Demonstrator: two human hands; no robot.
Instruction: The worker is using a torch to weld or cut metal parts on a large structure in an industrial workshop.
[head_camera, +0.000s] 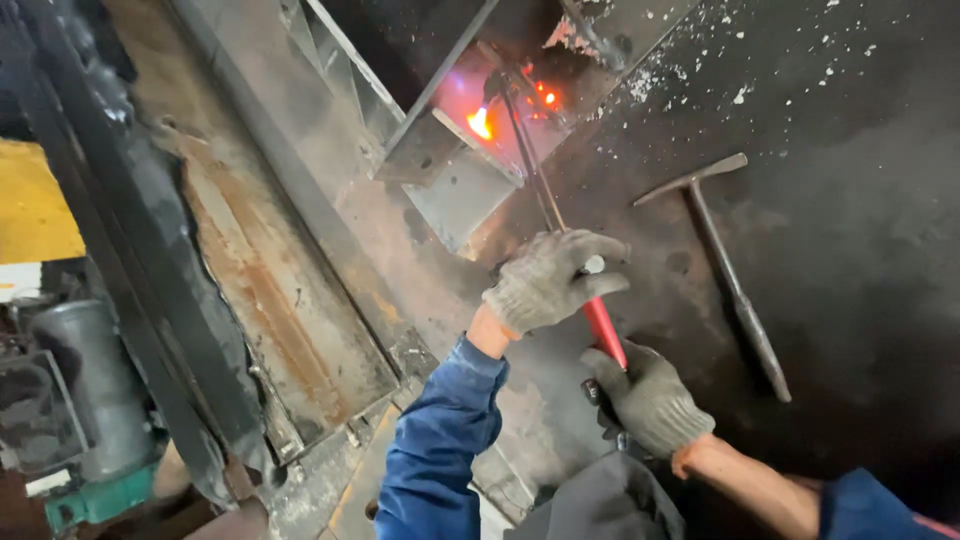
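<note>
Both my hands wear grey knit gloves and blue sleeves. My left hand (553, 279) grips the upper part of a welding electrode holder with a red handle (604, 330). My right hand (650, 397) grips the lower end of that same handle. A thin rod (528, 160) runs from the holder up to a glowing orange spot (481, 122) on a steel frame (440, 150). Pinkish light and smoke surround the glow.
A chipping hammer (725, 260) lies on the dark, spattered work surface to the right of my hands. A rusty steel channel (270, 280) runs diagonally on the left. A grey cylinder on a green base (85, 420) stands at the lower left.
</note>
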